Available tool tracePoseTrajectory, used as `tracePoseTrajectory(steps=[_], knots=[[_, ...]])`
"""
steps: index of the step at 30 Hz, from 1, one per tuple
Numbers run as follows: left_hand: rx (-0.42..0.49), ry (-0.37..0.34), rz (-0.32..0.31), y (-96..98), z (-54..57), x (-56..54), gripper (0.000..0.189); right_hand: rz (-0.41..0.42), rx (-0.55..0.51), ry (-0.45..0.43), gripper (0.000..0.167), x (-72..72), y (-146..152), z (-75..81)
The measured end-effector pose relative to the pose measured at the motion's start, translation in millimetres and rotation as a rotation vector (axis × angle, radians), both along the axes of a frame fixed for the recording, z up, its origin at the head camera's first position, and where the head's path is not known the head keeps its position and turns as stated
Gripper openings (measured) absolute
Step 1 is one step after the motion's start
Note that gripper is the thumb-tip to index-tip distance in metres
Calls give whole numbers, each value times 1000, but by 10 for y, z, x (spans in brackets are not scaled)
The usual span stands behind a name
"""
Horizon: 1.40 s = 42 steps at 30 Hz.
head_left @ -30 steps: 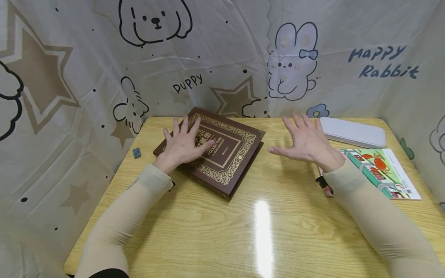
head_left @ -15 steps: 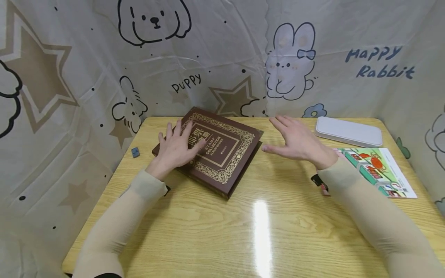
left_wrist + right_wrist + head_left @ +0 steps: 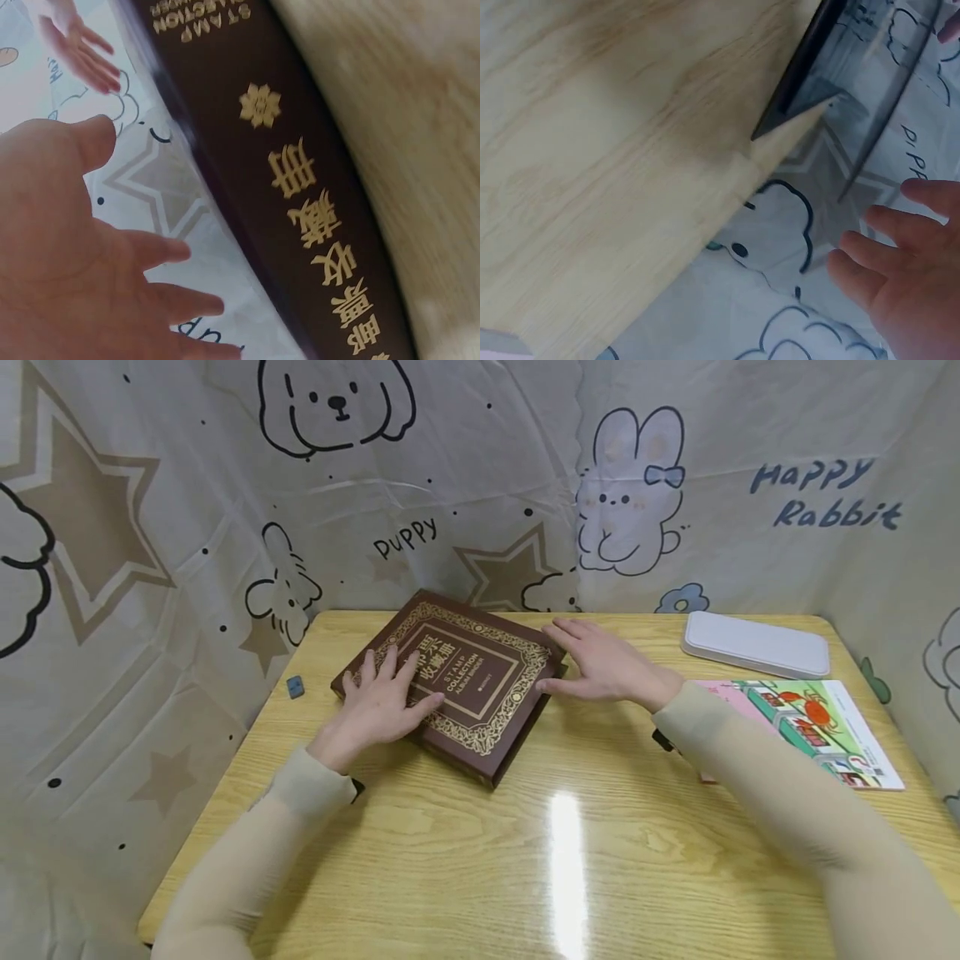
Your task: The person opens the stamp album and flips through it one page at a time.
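Observation:
A dark brown stamp album (image 3: pixel 487 672) with gold lettering and an ornate gold border lies angled on the table. My left hand (image 3: pixel 378 702) is spread over its left part, fingers apart. In the left wrist view that hand (image 3: pixel 60 247) hovers beside the album's spine (image 3: pixel 259 165), palm showing and a gap between. My right hand (image 3: pixel 600 664) reaches the album's right corner, its fingertips and thumb overlapping the cover edge. Seen from the right wrist, the fingers (image 3: pixel 877 240) are extended near the covers (image 3: pixel 802 67), which stand apart at this side.
At the back right lies a white oblong case (image 3: pixel 753 645), with a colourful crab-picture booklet (image 3: pixel 817 718) in front of it, partly behind my right sleeve. A small blue cube (image 3: pixel 296 687) sits left of the album. Printed cloth (image 3: pixel 480 460) walls the wooden table (image 3: pixel 450 860).
My right hand has moved left to the album's right corner. My left hand has drawn slightly down and left over the cover. The album lies where it was.

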<state>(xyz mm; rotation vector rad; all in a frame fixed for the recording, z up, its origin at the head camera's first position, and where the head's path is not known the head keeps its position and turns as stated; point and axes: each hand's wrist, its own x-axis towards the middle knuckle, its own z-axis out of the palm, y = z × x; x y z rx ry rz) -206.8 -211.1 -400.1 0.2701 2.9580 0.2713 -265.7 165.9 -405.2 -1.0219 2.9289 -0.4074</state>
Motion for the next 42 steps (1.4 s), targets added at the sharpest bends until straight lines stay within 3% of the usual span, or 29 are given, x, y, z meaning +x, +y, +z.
tracePoseTrajectory(steps=[9,17,27,36,42], knots=[[-6,-147,3,27,-122,139,101,68,63,-46,96,-130,-193,-133],[-14,-133,-16,67,-218,174,105,82,111,-23,92,-134,-321,-246],[18,-150,10,103,-260,220,112,61,94,-129,94,-141,-365,-325],[39,-165,-14,76,-307,210,119,52,123,-224,96,-111,-363,-431],[74,-153,-36,49,-317,206,118,42,123,-228,95,-40,-365,-438]])
